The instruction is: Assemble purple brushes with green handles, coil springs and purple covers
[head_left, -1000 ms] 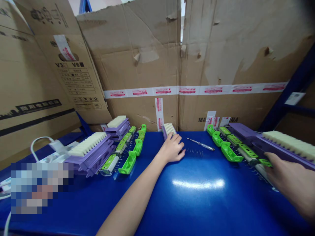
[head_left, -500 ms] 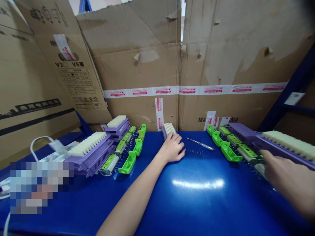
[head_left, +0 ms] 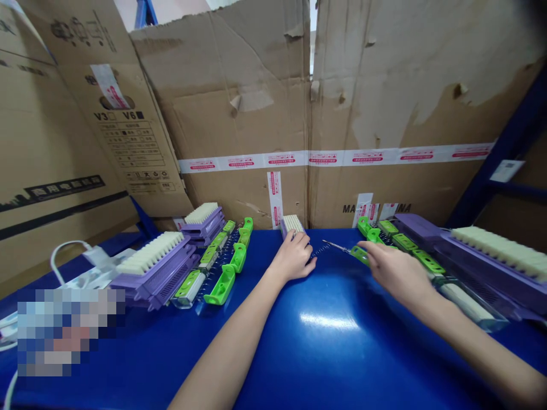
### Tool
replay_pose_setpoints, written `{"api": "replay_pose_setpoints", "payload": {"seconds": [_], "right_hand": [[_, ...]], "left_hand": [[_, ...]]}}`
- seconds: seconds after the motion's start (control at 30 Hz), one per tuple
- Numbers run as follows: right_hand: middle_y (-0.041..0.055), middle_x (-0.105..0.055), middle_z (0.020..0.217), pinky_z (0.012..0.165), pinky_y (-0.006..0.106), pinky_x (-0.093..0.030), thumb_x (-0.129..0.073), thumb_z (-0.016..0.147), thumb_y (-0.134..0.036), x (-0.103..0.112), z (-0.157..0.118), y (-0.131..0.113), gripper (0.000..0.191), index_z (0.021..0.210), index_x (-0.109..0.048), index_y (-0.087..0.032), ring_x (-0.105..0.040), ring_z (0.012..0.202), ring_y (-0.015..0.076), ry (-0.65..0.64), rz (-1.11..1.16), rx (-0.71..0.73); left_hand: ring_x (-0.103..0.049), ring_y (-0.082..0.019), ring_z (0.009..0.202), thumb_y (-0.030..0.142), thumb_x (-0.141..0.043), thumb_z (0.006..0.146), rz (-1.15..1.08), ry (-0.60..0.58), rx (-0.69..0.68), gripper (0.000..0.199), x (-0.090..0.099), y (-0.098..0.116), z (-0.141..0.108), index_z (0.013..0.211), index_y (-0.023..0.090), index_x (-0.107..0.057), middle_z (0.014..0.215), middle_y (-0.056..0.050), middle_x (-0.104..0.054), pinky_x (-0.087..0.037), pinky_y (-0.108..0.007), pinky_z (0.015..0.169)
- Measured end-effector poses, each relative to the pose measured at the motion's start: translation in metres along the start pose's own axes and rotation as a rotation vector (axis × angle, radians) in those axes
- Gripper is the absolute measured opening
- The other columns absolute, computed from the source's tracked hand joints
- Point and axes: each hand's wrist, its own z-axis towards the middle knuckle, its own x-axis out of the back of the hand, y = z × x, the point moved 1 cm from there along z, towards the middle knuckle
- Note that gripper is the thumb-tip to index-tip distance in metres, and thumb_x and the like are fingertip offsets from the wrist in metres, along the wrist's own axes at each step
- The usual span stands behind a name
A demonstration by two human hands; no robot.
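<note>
My left hand [head_left: 294,256] rests at a small purple block with pale bristles [head_left: 292,223], its fingers curled over the near end. A thin spring [head_left: 320,249] lies by its fingertips. My right hand [head_left: 395,273] pinches a green piece [head_left: 360,255] above the blue table [head_left: 311,364]. Just left of that piece shows the thin shaft of a screwdriver [head_left: 336,245], whose handle is mostly hidden. On the right, green covers [head_left: 364,226] and clear cases with green tops [head_left: 405,242] lie in rows, partly behind my right hand.
Purple bristled units [head_left: 158,267] stand at the left beside clear cases [head_left: 190,287], springs and green covers [head_left: 221,285]. A long purple bristled part [head_left: 491,256] lies at the right. A white power strip [head_left: 92,273] sits far left; cardboard [head_left: 239,125] stands behind.
My right hand has moved left from the clear cases to beside the screwdriver, now with a green piece in its fingers. The spring beside my left hand has shifted closer to it.
</note>
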Motion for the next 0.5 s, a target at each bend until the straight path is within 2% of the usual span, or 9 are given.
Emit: {"api": "replay_pose_setpoints", "payload": {"seconds": [0.1,0.17,0.33,0.5], "right_hand": [[0.0066,-0.067,0.097,0.054,0.025,-0.039,-0.038,0.084,-0.011,-0.014,0.019,-0.023,0.039,0.116,-0.055,-0.025,-0.065,0.075,0.0203,-0.128,0.066,0.073],[0.0075,-0.067,0.099,0.056,0.027,-0.040,-0.037,0.083,-0.010,-0.018,0.029,-0.036,0.041,0.118,-0.054,-0.025,-0.065,0.080,0.0223,-0.169,0.105,0.076],[0.0083,-0.067,0.104,0.062,0.030,-0.043,-0.038,0.084,-0.013,-0.027,0.048,-0.060,0.041,0.119,-0.053,-0.026,-0.066,0.083,0.0253,-0.180,0.223,0.035],[0.0078,-0.067,0.105,0.071,0.028,-0.046,-0.040,0.083,-0.011,-0.046,0.049,-0.070,0.039,0.118,-0.055,-0.022,-0.065,0.089,0.0217,-0.142,0.402,0.014]], "left_hand": [[-0.049,-0.026,0.095,0.036,-0.047,0.086,0.031,0.010,0.038,0.030,-0.002,-0.005,-0.002,0.085,0.012,-0.065,0.093,-0.012,-0.056,-0.035,-0.045,0.090],[-0.049,-0.026,0.094,0.037,-0.046,0.086,0.044,0.016,0.050,0.031,-0.003,-0.008,-0.004,0.086,0.012,-0.065,0.093,-0.012,-0.056,-0.034,-0.045,0.090],[-0.047,-0.027,0.097,0.050,-0.049,0.083,0.045,0.034,0.051,0.042,-0.003,-0.015,-0.006,0.086,0.011,-0.065,0.093,-0.013,-0.055,-0.033,-0.046,0.091],[-0.047,-0.028,0.095,0.043,-0.053,0.082,0.074,0.003,0.059,0.034,0.003,-0.020,-0.006,0.082,0.011,-0.067,0.091,-0.014,-0.054,-0.037,-0.042,0.081]]}}
